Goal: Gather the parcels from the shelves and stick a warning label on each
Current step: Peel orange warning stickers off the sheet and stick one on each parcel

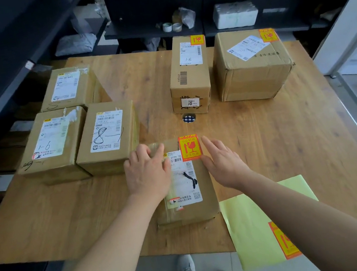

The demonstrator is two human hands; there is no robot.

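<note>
Parcel [205,190] at near edge: left hand [147,173] flat on top, right hand [222,163] spread, empty, just right of its warning label [190,147].

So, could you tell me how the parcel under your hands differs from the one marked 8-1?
The near parcel bears a red-and-yellow warning label; the 8-1 parcel has none. The left hand rests atop the near parcel, no hand atop the 8-1 parcel. Both are brown cardboard with white shipping labels.
</note>
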